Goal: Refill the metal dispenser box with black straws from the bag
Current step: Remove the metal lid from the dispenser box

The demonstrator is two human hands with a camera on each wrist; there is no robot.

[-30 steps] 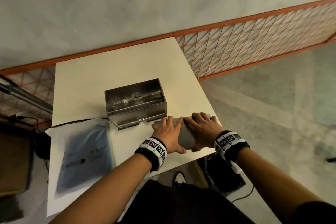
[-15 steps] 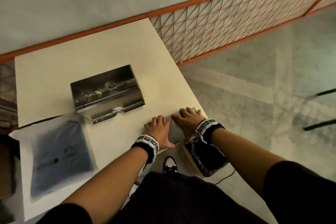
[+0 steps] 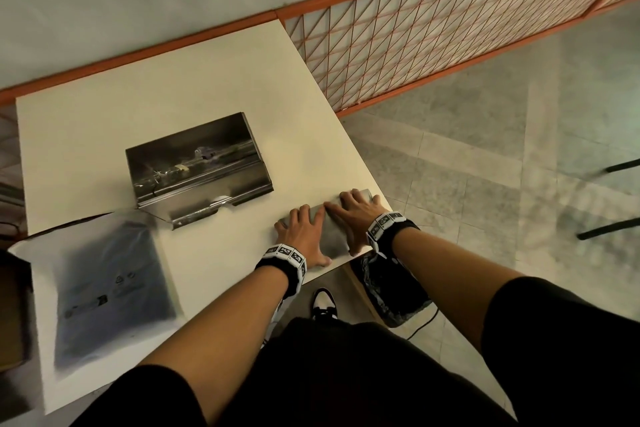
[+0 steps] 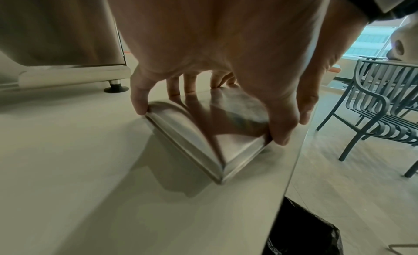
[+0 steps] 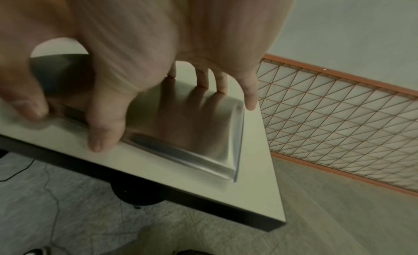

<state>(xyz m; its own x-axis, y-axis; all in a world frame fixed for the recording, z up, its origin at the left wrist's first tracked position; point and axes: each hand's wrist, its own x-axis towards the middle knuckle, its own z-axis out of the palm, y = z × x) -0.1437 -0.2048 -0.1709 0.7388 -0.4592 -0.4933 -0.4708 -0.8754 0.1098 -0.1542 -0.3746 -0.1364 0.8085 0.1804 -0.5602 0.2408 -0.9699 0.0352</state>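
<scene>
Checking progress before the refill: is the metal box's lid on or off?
Off. The lid lies flat on the table under both hands; the box stands open-topped.

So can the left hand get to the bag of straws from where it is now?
Probably yes. The left hand grips the metal lid at the table's near right corner; the bag lies at the near left, bare tabletop between. The dispenser box sits farther back, off that path. It must release the lid first.
</scene>
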